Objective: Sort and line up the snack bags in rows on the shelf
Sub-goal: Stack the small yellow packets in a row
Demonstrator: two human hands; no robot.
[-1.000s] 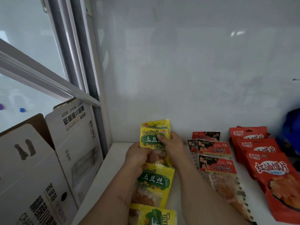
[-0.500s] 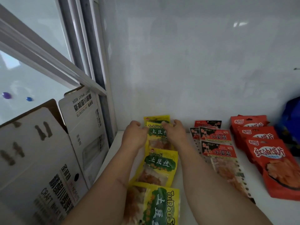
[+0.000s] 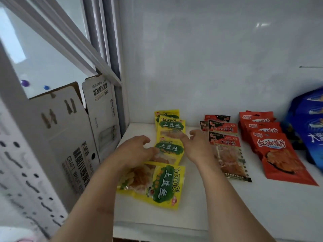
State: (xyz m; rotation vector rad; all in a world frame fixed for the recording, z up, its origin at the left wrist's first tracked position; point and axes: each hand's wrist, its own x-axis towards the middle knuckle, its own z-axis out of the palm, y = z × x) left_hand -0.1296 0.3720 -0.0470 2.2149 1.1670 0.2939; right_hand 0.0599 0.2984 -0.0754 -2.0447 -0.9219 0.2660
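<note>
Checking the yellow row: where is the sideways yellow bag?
In the head view, the sideways yellow bag lies nearest the shelf's front edge, below the left hand.

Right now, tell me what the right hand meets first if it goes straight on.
Probably the second yellow bag: the right hand points toward the back-left, fingers over it. Height is unclear.

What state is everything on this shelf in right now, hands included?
Left hand: open, holds nothing.
Right hand: open, holds nothing.
Yellow bags: overlapped in a row.
Front yellow bag: turned sideways.
Black-red bags: overlapped row.
Red bags: overlapped row.
Blue bags: stacked at right.
Cardboard box: flaps open.
</note>
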